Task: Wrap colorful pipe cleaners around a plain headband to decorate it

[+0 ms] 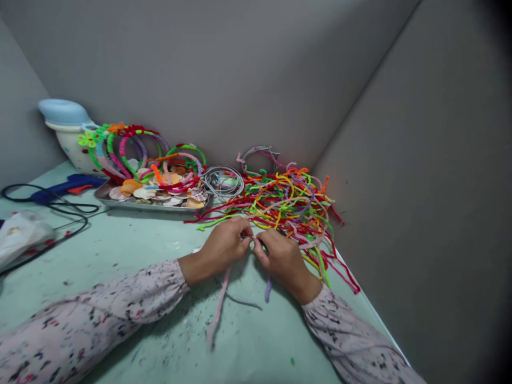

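My left hand (227, 242) and my right hand (283, 260) meet fingertip to fingertip above the table, both closed in a pinch. From under my left hand hangs a pale pink pipe cleaner (218, 317), its lower end towards me. Beside it a thin grey wire (244, 303) curves to the right. The short end of a purple pipe cleaner (268, 290) shows below my right hand. Where these strands meet is hidden behind my fingers. Just beyond my right hand lies a tangled heap of coloured pipe cleaners (288, 197).
A metal tray (152, 208) at the back holds seashells, with pipe-cleaner hoops (124, 152) on top. Coiled grey wire (223, 182) lies right of it. To the left are a blue glue gun (56, 190), a black cord (78, 226), a white plastic bag (24, 234) and a lidded container (74, 141).
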A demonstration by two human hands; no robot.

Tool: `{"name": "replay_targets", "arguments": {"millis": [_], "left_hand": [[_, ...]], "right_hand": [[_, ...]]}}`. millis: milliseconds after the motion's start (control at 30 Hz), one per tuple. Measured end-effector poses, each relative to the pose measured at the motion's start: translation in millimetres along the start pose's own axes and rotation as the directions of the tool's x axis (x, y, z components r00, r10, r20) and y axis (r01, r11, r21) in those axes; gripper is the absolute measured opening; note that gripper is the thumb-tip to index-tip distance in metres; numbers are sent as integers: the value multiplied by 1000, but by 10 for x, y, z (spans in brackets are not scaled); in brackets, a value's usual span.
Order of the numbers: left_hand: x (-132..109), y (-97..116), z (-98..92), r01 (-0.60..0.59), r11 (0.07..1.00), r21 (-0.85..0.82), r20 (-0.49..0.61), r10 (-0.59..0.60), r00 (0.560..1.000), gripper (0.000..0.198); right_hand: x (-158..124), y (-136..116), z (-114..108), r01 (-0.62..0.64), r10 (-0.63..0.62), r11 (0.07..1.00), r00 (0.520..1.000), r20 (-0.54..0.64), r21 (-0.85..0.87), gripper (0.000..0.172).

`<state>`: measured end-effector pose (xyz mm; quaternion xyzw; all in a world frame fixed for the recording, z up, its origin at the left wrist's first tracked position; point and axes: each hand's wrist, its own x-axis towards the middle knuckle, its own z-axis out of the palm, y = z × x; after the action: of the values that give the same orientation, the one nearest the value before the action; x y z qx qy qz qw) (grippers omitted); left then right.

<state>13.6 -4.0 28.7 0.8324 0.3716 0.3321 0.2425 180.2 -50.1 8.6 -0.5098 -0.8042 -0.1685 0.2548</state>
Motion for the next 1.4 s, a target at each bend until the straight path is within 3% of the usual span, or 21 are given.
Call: {"name": "replay_targets", "arguments": {"millis": [200, 367, 433, 600, 733, 867, 1033, 1133, 1200, 1300, 1400], "left_hand": [[22, -30, 28, 72, 993, -97, 18, -70, 997, 10], [41, -94, 67, 274, 889, -366, 197, -214, 957, 25], [53, -98, 62, 283, 865, -415, 211, -211, 955, 26], [50, 9, -21, 129, 931, -341, 55, -117, 992, 21], [5, 196, -132, 43, 987, -157, -44, -50, 998, 30], [-3, 346, -235, -24, 995, -98, -166, 7, 986, 16], [57, 346, -276, 153, 940, -306, -44, -174, 984, 21], [88, 278, -243, 332, 835, -438, 185, -278, 943, 34], [98, 240, -225, 392, 810, -437, 309, -274, 911, 44], [99, 241, -239, 269, 915, -300, 229, -205, 952, 51], [89, 311, -284, 104, 987, -123, 117, -90, 989, 42]], "right_hand": [[28, 42, -19, 4, -6, 999, 999, -44, -42, 19], [18, 104, 16, -78, 83, 995, 992, -90, 58, 16], [16, 119, 29, -89, 98, 992, 990, -105, 89, 15], [13, 140, 46, -97, 114, 988, 982, -148, 122, 13], [7, 135, 38, -88, 120, 980, 977, -174, 178, 12], [-1, 131, 31, -101, 158, 962, 964, -215, 255, 11], [-18, 148, 56, -106, 187, 947, 949, -254, 303, 10], [-25, 156, 66, -107, 192, 944, 947, -256, 313, 10], [-27, 158, 68, -100, 186, 943, 949, -255, 316, 10], [-25, 158, 67, -92, 181, 940, 951, -252, 329, 11], [-13, 158, 56, -94, 193, 934, 945, -265, 345, 10]]}}
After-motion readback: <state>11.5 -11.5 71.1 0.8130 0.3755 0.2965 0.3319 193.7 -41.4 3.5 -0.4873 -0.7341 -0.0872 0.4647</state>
